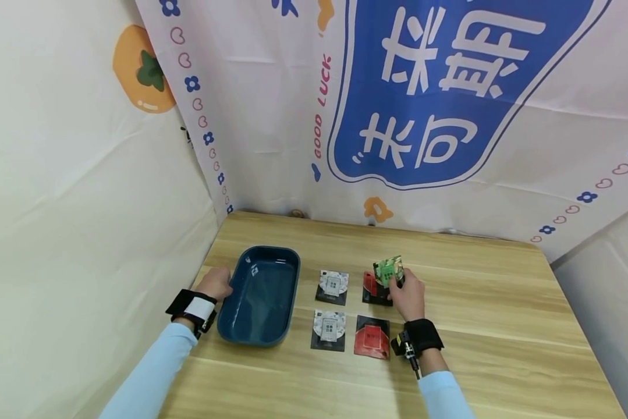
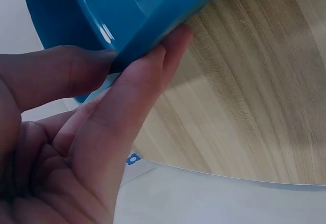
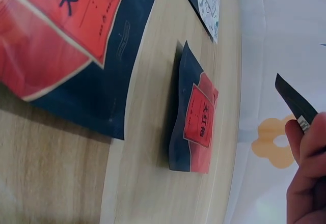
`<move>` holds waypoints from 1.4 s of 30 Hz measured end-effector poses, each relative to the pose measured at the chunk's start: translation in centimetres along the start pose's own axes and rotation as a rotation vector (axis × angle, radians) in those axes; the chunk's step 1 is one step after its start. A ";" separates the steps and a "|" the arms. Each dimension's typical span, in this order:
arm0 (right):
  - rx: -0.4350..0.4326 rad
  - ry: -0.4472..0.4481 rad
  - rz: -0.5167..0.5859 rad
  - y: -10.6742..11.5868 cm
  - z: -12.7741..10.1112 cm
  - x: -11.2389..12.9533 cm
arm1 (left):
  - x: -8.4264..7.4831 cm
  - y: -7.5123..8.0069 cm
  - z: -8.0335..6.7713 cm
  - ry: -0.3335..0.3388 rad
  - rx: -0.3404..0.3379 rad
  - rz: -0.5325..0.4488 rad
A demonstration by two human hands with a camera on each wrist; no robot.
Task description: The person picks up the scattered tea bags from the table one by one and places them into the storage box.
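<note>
My left hand (image 1: 215,283) pinches the left rim of a dark blue rectangular tray (image 1: 263,299). In the left wrist view, the thumb lies inside the tray wall (image 2: 153,35) and the fingers outside it. Off to the right, my right hand (image 1: 410,295) pinches a small green packet (image 1: 387,269) between thumb and fingers. That packet overlaps the farther red-and-black packet (image 1: 370,284) in the head view. From the right wrist, the held packet (image 3: 294,98) appears edge-on and raised above the table. A nearer red-and-black packet (image 1: 372,337) lies flat beside the right wrist.
Two white-and-black packets (image 1: 332,286) (image 1: 328,330) lie between the tray and the red ones. The wood-grain table (image 1: 492,314) runs back to a printed cloth wall (image 1: 272,116). A plain cloth wall (image 1: 83,192) stands close on the left.
</note>
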State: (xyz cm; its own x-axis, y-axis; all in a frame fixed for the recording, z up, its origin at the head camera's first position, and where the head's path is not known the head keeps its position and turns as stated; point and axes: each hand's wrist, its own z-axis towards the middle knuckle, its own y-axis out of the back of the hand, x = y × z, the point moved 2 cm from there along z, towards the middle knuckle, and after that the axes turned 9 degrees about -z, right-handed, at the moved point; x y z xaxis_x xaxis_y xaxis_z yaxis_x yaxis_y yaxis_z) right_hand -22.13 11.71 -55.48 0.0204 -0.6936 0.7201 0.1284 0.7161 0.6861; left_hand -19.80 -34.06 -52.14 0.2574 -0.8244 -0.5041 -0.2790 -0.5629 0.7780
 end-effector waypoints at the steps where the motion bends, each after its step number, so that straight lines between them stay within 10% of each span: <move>1: 0.001 0.003 0.001 0.0 0.0 0.1 | 0.0 0.0 0.0 0.001 0.001 -0.003; 42: 0.052 0.075 0.049 -1.9 -0.1 2.4 | 0.0 -0.1 -0.3 -0.029 -0.024 -0.011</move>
State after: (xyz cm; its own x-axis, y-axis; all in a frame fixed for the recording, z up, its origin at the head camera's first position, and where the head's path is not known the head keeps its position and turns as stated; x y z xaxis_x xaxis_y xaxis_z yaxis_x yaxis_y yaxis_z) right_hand -22.20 8.63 -55.09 0.0995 -0.6604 0.7443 0.0740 0.7508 0.6563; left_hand -19.47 -33.98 -52.08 0.2336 -0.8195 -0.5234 -0.2543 -0.5710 0.7806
